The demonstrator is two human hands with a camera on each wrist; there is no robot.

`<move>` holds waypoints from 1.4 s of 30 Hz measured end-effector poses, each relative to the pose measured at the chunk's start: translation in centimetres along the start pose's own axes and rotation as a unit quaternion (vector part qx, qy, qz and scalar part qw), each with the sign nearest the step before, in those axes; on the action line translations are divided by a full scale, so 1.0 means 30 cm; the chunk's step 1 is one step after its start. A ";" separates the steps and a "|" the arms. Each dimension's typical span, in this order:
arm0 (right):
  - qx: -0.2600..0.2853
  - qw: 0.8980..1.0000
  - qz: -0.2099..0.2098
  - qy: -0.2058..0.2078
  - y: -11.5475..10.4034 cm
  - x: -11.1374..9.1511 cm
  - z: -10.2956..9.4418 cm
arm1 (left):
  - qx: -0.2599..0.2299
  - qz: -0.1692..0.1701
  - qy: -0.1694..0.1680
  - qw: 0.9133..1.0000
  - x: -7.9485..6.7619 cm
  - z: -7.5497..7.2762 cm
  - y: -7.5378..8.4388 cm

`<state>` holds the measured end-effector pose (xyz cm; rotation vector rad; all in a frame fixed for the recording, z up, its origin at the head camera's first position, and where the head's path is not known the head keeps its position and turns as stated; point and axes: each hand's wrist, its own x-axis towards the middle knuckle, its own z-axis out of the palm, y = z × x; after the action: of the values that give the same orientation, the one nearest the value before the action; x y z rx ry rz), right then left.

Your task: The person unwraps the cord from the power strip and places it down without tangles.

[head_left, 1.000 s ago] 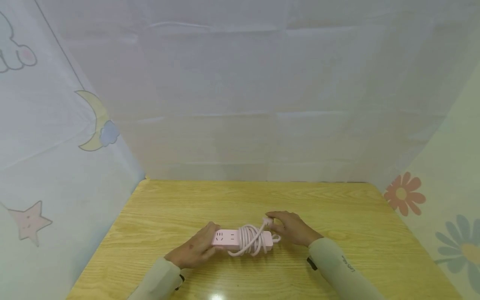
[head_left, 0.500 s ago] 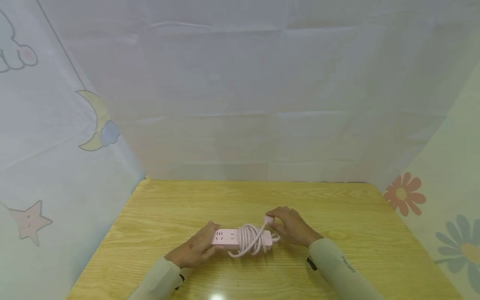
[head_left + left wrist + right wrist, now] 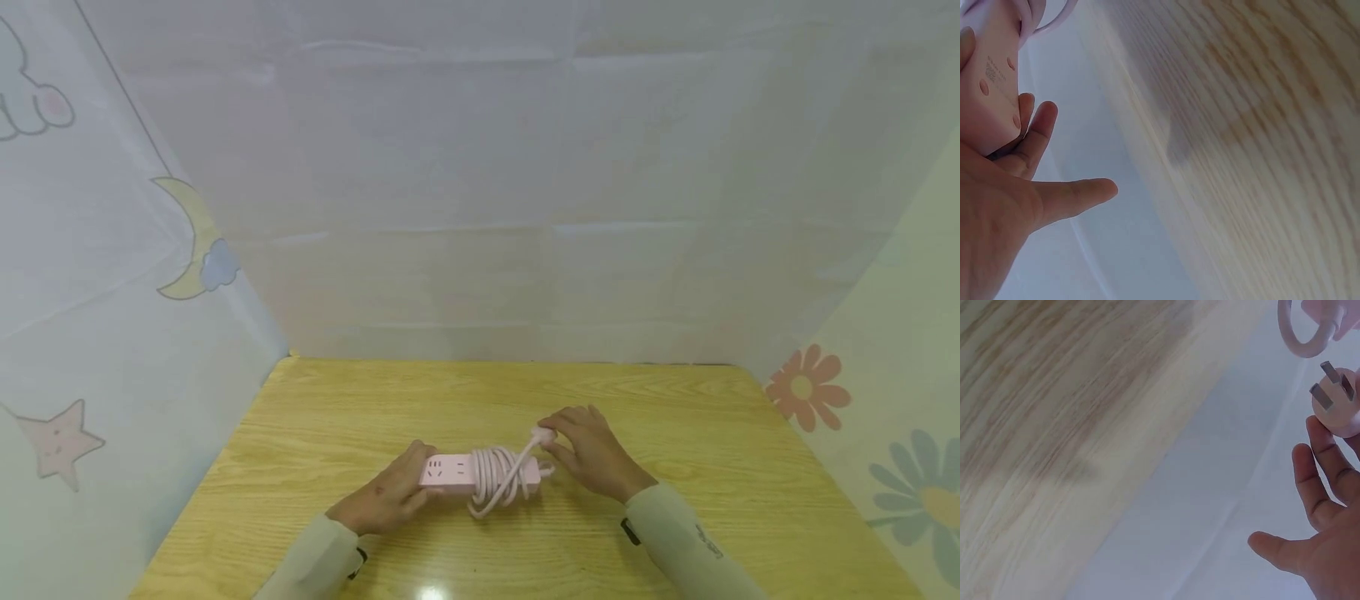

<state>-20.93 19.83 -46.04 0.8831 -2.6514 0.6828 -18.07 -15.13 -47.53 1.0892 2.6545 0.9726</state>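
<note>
A pink power strip [image 3: 447, 471] is held over the table, its socket face turned up in the head view. Its pink cord [image 3: 491, 477] is wound several times round the right half. My left hand [image 3: 382, 500] grips the strip's left end. In the left wrist view the strip's underside [image 3: 997, 94] shows printed text and small round recesses, with one finger of my left hand [image 3: 997, 212] stretched away from it. My right hand [image 3: 592, 454] pinches the plug [image 3: 543, 434] at the cord's end. Flat metal prongs [image 3: 1322, 397] stick out of the plug in the right wrist view.
The strip is above a wood-grain table [image 3: 360, 400]. A pale sheet wall [image 3: 450, 250] rises at its back edge. Printed sheets with a moon [image 3: 197, 233] and a red flower [image 3: 801, 386] stand along the left and right sides.
My right hand has moved slightly right with the plug, drawing it a little away from the strip. My left hand and the strip have shifted slightly left.
</note>
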 end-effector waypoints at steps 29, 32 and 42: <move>-0.109 0.979 -0.080 0.151 -0.071 -0.103 -0.016 | -0.019 -0.025 0.037 0.999 0.003 -0.026 0.006; -0.106 0.978 -0.085 0.157 -0.074 -0.111 -0.011 | -0.008 -0.022 0.037 0.999 0.005 -0.026 0.007; -0.094 0.981 -0.084 0.149 -0.094 -0.132 -0.004 | 0.001 -0.028 0.047 0.999 0.007 -0.026 0.006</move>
<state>-16.07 19.86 -46.47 0.8629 -2.3019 0.4715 -18.35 -15.30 -46.78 0.9878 2.7449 1.0342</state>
